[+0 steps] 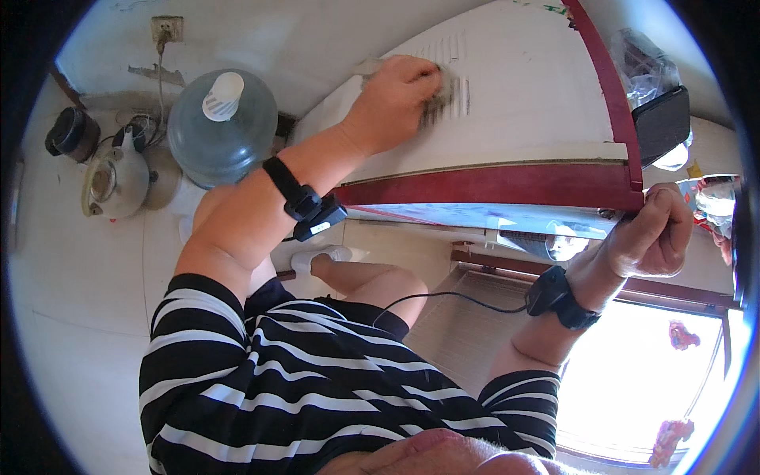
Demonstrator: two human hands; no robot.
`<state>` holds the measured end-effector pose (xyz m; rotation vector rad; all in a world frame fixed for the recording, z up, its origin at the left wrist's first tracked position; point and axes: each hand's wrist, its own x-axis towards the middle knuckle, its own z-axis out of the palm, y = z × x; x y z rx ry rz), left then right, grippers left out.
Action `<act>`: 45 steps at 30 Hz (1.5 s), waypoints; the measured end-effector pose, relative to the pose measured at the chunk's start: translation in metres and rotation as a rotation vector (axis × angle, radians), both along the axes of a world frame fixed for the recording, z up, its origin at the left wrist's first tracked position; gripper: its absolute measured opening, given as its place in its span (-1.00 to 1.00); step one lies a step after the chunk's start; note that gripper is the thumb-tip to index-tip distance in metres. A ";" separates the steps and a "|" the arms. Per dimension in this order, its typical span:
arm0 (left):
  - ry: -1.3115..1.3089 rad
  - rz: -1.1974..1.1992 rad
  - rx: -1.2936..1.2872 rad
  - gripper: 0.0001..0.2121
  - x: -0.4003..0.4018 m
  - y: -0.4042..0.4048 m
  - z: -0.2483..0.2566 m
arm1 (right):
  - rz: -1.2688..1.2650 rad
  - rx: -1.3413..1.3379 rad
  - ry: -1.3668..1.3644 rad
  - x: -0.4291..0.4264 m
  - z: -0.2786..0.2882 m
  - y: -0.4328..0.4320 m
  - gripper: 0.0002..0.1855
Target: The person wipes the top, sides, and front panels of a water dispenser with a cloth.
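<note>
My left hand [395,104] is pressed to the white slatted panel [534,89] of a red-edged appliance or cabinet. Bunched in it is a greyish cloth [438,107], blurred, over the vent slats [461,98]. At the red front corner [634,193] is my right hand [656,234], its fingers curled and touching the edge. Whether it grips that corner is hidden. Both forearms wear a black strap with a small device, the left strap [288,181] and the right strap [570,309].
A large blue water jug [222,139] with a white cap stands on the left, beside a kettle [119,181] and a dark jar [74,133]. A plugged wall socket [167,28] is above. A black box [662,124] sits beyond the red edge. A cable [451,294] hangs from the right strap.
</note>
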<state>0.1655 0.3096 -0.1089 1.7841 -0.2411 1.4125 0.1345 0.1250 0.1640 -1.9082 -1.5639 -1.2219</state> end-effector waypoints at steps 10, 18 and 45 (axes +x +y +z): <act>0.082 -0.054 0.133 -0.66 -0.040 -0.016 0.011 | 0.031 -0.004 -0.013 0.002 0.000 -0.002 -0.90; -0.011 -0.086 0.225 -0.67 -0.030 -0.003 0.005 | 0.070 -0.033 -0.045 0.006 0.001 -0.001 -0.91; 0.078 -0.109 -0.018 -0.66 -0.028 -0.017 0.023 | -0.012 -0.059 -0.112 0.004 0.001 -0.005 -0.92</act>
